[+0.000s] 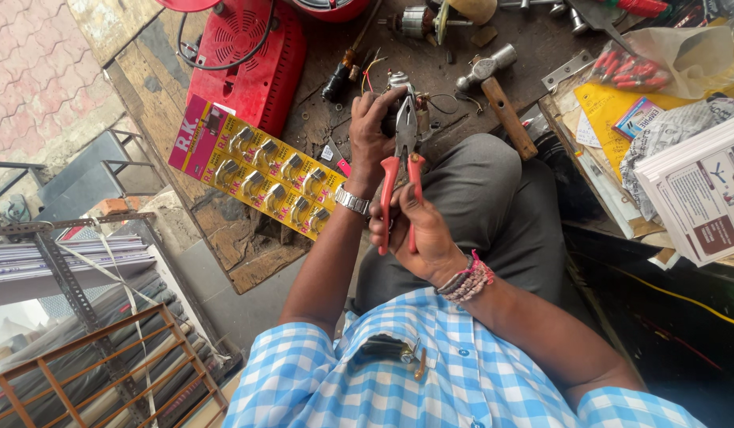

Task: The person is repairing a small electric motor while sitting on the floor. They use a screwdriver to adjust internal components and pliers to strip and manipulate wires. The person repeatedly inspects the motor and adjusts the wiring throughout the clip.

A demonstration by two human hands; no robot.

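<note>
Red-handled pliers (pixel 402 170) sit gripped in the right hand (pixel 418 230). The left hand (pixel 372 131) clutches a small wired part (pixel 398 82) at their tip, above the wooden workbench (pixel 327 119)

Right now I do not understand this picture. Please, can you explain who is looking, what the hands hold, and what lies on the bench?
One camera, worn on a person's head, looks down at their own two hands. The right hand grips red-handled pliers. The left hand, with a wristwatch, holds a small wired part; what it is I cannot tell. On the worn wooden bench lie a hammer, a red machine and a yellow card of small parts.
</note>
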